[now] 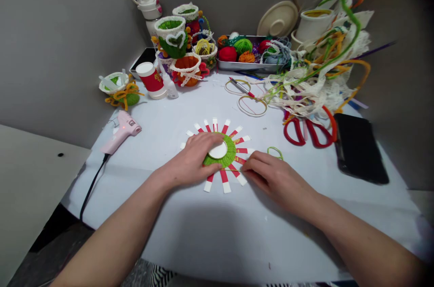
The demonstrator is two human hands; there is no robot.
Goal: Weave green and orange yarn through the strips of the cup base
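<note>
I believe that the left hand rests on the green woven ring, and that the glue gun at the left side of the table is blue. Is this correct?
Not quite: the glue gun is pink, not blue, as the head view shows. It does lie at the left side of the table, and the left hand rests on the green woven ring.
</note>
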